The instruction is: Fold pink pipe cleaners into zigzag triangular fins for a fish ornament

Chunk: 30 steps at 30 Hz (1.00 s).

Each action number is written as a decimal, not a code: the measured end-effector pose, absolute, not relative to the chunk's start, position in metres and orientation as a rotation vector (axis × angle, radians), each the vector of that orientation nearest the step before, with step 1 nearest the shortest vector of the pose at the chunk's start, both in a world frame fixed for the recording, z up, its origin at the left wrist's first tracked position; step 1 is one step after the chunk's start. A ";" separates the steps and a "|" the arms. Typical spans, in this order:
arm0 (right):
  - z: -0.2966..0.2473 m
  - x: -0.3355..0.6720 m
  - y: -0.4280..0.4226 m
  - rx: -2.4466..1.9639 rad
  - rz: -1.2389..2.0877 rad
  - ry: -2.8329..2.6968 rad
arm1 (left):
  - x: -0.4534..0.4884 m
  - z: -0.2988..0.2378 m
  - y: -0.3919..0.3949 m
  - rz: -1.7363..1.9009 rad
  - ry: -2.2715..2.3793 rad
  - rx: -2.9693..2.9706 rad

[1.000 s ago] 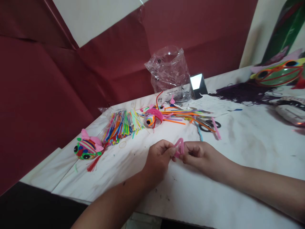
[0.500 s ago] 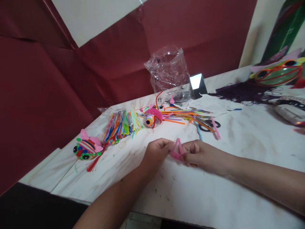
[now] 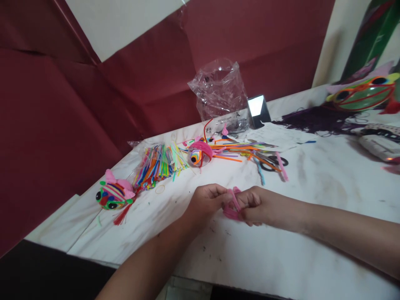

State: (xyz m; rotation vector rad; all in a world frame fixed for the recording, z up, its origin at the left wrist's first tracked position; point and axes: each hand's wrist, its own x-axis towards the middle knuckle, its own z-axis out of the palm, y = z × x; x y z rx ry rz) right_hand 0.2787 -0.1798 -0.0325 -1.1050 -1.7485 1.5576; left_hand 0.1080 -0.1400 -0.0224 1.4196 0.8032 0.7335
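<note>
Between my two hands, over the front of the table, is a pink pipe cleaner (image 3: 233,213) bent into a loop. My left hand (image 3: 210,200) pinches its left side between thumb and fingers. Closed on its right side is my right hand (image 3: 254,205), with the fingertips partly hidden behind the loop. Beyond the hands lies a half-made clear ball (image 3: 200,154) with a pink fuzzy top and a ringed eye. A finished pipe-cleaner animal head (image 3: 115,193) with pink ears and a red tassel sits at the left.
A bundle of coloured pipe cleaners (image 3: 158,166) lies in clear plastic. Scissors (image 3: 273,163) rest among loose pipe cleaners to the right. Farther back are a clear bag (image 3: 220,91), a propped phone-like device (image 3: 259,111), purple fringe (image 3: 315,121) and a larger decorated mask-like piece (image 3: 364,98).
The pink loop has been turned and folded, its pointed top now lower and leaning toward my right hand. Both hands stay closed on it, the right shifted slightly down.
</note>
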 end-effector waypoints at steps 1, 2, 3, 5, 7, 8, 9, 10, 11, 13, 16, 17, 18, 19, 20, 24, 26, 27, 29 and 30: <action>-0.033 0.279 -0.180 -1.108 1.551 -1.762 | 0.108 -0.021 -0.140 0.750 0.810 1.432; -0.033 0.279 -0.180 -1.113 1.536 -1.778 | 0.109 -0.020 -0.141 0.770 0.815 1.443; -0.033 0.279 -0.180 -1.117 1.520 -1.795 | 0.109 -0.018 -0.141 0.789 0.822 1.453; -0.032 0.278 -0.180 -1.119 1.497 -1.829 | 0.109 -0.018 -0.140 0.808 0.852 1.485; -0.032 0.278 -0.181 -1.119 1.491 -1.851 | 0.109 -0.018 -0.139 0.794 0.875 1.506; -0.032 0.278 -0.181 -1.118 1.494 -1.857 | 0.109 -0.019 -0.138 0.782 0.867 1.500; -0.032 0.278 -0.181 -1.118 1.499 -1.861 | 0.109 -0.021 -0.138 0.772 0.851 1.486; -0.032 0.279 -0.181 -1.119 1.505 -1.862 | 0.109 -0.021 -0.138 0.762 0.831 1.465; -0.032 0.280 -0.181 -1.118 1.515 -1.861 | 0.109 -0.022 -0.137 0.754 0.809 1.443; -0.033 0.281 -0.180 -1.111 1.544 -1.853 | 0.109 -0.022 -0.138 0.745 0.776 1.396; -0.033 0.283 -0.179 -1.087 1.579 -1.842 | 0.111 -0.021 -0.139 0.743 0.734 1.324; -0.032 0.283 -0.179 -1.078 1.582 -1.843 | 0.111 -0.021 -0.139 0.746 0.723 1.313; -0.031 0.284 -0.178 -1.071 1.578 -1.843 | 0.111 -0.021 -0.139 0.746 0.716 1.316; -0.030 0.283 -0.178 -1.067 1.570 -1.840 | 0.111 -0.021 -0.139 0.751 0.717 1.331; -0.030 0.283 -0.178 -1.071 1.559 -1.831 | 0.110 -0.021 -0.139 0.764 0.728 1.355; -0.031 0.283 -0.176 -1.107 1.516 -1.751 | 0.108 -0.020 -0.139 0.804 0.838 1.507; -0.032 0.284 -0.175 -1.117 1.502 -1.723 | 0.108 -0.019 -0.140 0.780 0.890 1.582; -0.034 0.284 -0.175 -1.121 1.496 -1.715 | 0.108 -0.018 -0.142 0.775 0.908 1.626; -0.035 0.284 -0.175 -1.136 1.493 -1.708 | 0.109 -0.017 -0.145 0.815 0.944 1.737; -0.036 0.284 -0.175 -1.144 1.496 -1.709 | 0.110 -0.016 -0.147 0.851 0.966 1.804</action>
